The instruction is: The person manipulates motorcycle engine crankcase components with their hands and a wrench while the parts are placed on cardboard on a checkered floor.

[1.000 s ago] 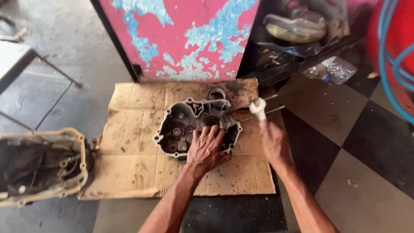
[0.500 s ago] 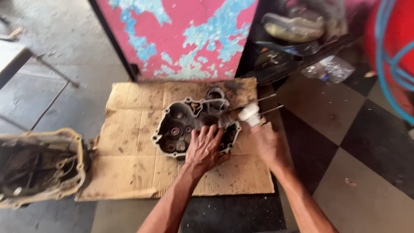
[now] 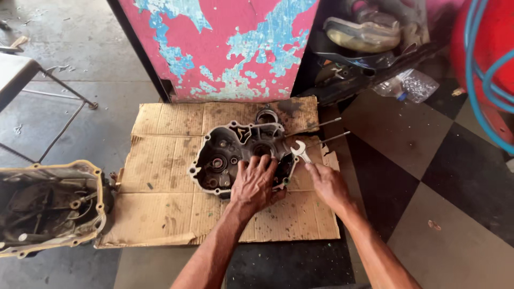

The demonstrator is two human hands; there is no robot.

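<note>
A grey metal engine crankcase half (image 3: 225,155) lies open side up on a sheet of cardboard (image 3: 160,208) on the floor. My left hand (image 3: 254,184) lies flat on its near right part, fingers spread over the rim. My right hand (image 3: 329,184) is just right of the case and grips a small open-end wrench (image 3: 300,151). The wrench's jaw points at the case's right edge. Two long thin studs (image 3: 321,126) stick out from the case toward the right.
A second, dirty engine case (image 3: 48,208) sits at the cardboard's left edge. A red and blue peeling panel (image 3: 225,48) stands behind. Metal stool legs (image 3: 59,101) are far left. Dark parts, a plastic bag (image 3: 409,83) and a blue hose (image 3: 482,80) lie at the right, on checkered tiles.
My right hand has come down and left with the wrench, from above the studs to the case's right edge. My left hand stays on the case.
</note>
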